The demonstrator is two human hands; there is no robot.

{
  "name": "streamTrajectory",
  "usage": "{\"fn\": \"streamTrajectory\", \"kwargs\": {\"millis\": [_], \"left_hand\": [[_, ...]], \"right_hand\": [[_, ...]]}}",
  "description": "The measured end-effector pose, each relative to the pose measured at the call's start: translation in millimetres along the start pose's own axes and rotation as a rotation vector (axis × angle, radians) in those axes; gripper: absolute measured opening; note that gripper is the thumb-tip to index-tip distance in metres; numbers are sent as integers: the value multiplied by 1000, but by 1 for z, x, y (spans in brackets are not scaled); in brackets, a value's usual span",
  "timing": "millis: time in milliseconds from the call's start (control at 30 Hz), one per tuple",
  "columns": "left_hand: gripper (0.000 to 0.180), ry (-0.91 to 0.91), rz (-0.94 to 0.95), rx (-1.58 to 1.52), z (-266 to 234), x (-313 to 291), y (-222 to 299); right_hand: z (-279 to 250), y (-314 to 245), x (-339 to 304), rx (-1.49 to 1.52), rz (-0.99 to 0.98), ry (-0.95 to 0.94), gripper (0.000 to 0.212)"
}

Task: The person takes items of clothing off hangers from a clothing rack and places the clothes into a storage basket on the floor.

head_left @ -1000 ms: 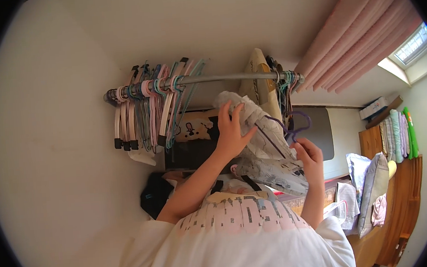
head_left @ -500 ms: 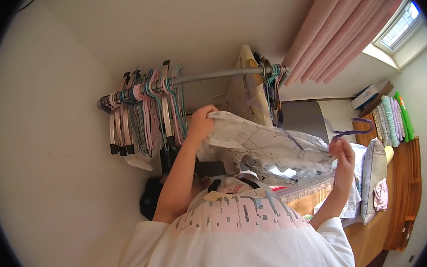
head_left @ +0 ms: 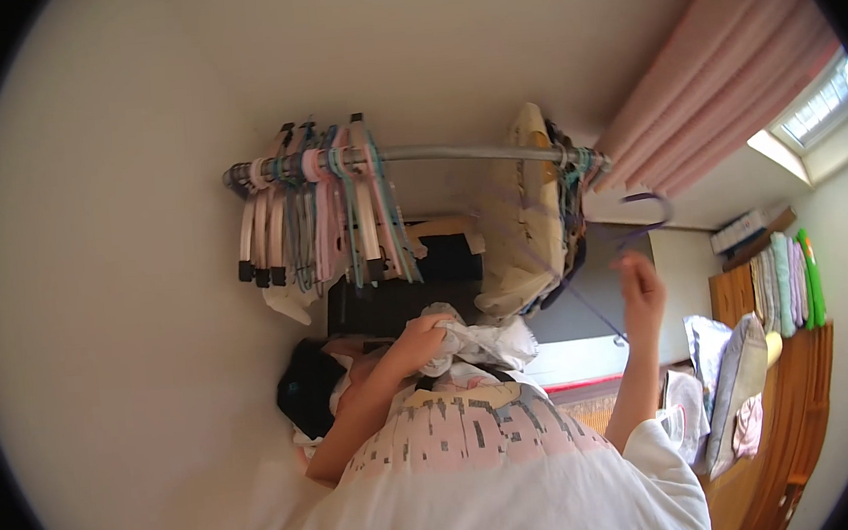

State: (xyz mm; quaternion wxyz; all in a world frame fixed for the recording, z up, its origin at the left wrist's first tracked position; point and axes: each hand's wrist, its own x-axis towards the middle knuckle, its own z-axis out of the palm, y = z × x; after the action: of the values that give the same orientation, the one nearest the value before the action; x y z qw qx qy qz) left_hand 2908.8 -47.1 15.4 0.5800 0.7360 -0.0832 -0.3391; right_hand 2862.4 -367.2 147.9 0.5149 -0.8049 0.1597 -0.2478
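Head view, clock read from its middle: pale wall (head_left: 117,289) broad at nine o'clock. White T-shirt (head_left: 463,501) on the wearer's own body at six o'clock, pink band with dark marks across the chest. Pink curtain (head_left: 708,73) in long folds at two o'clock. Wooden furniture (head_left: 804,404) at four o'clock, edges bent by the lens. Metal rail (head_left: 455,150) stretching from ten to two o'clock. Thick bunch of hangers (head_left: 315,214) on the rail at ten o'clock, mostly pink, teal and grey. Cream cloth item (head_left: 526,227) hanging from the rail at two o'clock, close to the middle. Bright window (head_left: 820,109) between two and three o'clock, past the curtain. Grey pillow (head_left: 738,395) at four o'clock; folded cloths (head_left: 794,281) at three, one bright green. Black thing (head_left: 309,386) between seven and eight o'clock, kind unclear. White cloth (head_left: 490,344) bunched at five o'clock, just in front of the chest. Purple hanger (head_left: 666,211) raised and tilted, hook at three o'clock, arms streaked by blur, well clear of the white cloth. Left hand (head_left: 420,343) at six o'clock, fingers clenched into the white cloth. Right hand (head_left: 643,286) at three o'clock, fingers curled narrow around the purple hanger near its hook; exact fingertip contact too blurred to tell.
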Motion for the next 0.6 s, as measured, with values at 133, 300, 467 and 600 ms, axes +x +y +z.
{"fn": "streamTrajectory", "kwargs": {"millis": [133, 300, 467, 600], "left_hand": [[32, 49, 62, -102, -18, -41, 14], [33, 15, 169, -55, -19, -92, 50], [37, 139, 77, -124, -28, -134, 82], [39, 254, 123, -333, -35, -138, 58]], "right_hand": [[76, 18, 5, -235, -96, -170, 16], [210, 52, 51, -267, -280, -223, 21], [304, 86, 70, -329, -275, -302, 24], [324, 74, 52, -222, -194, -544, 31]]}}
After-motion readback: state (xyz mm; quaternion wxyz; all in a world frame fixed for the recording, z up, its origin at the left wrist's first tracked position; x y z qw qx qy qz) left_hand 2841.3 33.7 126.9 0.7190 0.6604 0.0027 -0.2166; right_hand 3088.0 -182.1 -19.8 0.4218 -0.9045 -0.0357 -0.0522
